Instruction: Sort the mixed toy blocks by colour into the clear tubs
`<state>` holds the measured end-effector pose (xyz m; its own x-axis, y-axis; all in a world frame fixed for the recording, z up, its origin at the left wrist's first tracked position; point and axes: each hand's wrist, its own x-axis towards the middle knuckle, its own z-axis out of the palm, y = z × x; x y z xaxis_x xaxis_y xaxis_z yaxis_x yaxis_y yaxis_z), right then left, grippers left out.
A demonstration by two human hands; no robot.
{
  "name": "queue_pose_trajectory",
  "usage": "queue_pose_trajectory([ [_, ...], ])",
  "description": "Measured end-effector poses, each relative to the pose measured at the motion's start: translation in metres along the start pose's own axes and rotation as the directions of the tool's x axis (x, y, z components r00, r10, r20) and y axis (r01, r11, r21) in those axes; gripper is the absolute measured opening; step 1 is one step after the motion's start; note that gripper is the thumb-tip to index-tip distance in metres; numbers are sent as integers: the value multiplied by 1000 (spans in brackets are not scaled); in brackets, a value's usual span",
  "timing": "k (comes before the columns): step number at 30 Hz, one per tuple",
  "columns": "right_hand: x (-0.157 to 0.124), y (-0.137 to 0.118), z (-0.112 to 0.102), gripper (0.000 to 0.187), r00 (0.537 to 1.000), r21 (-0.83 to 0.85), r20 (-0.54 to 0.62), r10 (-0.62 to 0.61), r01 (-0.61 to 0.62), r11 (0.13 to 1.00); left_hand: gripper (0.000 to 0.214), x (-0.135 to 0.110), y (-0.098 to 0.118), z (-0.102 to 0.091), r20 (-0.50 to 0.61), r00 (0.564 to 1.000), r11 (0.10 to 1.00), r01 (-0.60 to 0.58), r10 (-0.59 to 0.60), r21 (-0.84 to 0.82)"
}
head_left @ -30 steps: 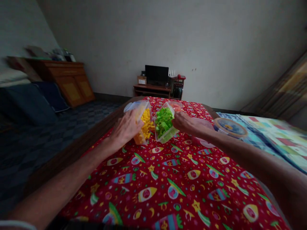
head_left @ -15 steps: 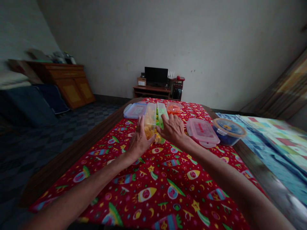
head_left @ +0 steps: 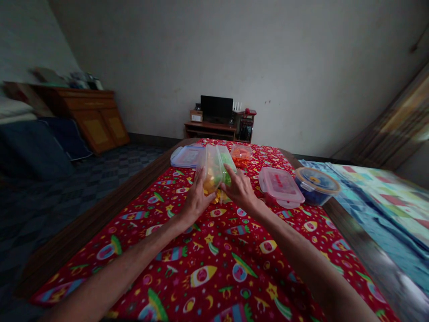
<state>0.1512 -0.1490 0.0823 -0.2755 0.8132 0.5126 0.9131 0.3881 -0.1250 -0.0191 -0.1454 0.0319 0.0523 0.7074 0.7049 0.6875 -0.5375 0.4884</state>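
Note:
In the middle of the cloth are a clear plastic container with yellow pieces [head_left: 211,175] and, right beside it, a clear container with green pieces [head_left: 226,158]. I cannot tell whether the two are joined. My left hand [head_left: 197,197] grips the outer left side of the yellow one, thumb toward its near end. My right hand [head_left: 240,188] holds the green one from the right, with its thumb and fingers at the near part. Some yellow pieces show between the thumbs. Behind on the right stands a clear container with orange pieces [head_left: 241,154].
A blue-rimmed clear lid or flat box [head_left: 187,156] lies at left. At right are a pink-lidded box [head_left: 280,185] and a round blue bowl with a clear lid [head_left: 317,185]. A red patterned cloth [head_left: 214,250] covers the table; a bed [head_left: 382,197] stands beside it.
The containers' upper faces have come closer together, and the gap of green and yellow pieces between them has narrowed. Both hands stay on them. The view has shifted slightly.

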Motion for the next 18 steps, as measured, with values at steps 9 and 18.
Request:
queue_pose_trajectory([
  [9,2,-11,-12,60,992,-136,125,0,17,991,91,-7,-14,-6,-28,998,995,-46,49,84],
  [18,2,-4,-24,58,989,-216,147,-11,43,975,88,1,-15,-17,-21,1000,994,7,-5,112],
])
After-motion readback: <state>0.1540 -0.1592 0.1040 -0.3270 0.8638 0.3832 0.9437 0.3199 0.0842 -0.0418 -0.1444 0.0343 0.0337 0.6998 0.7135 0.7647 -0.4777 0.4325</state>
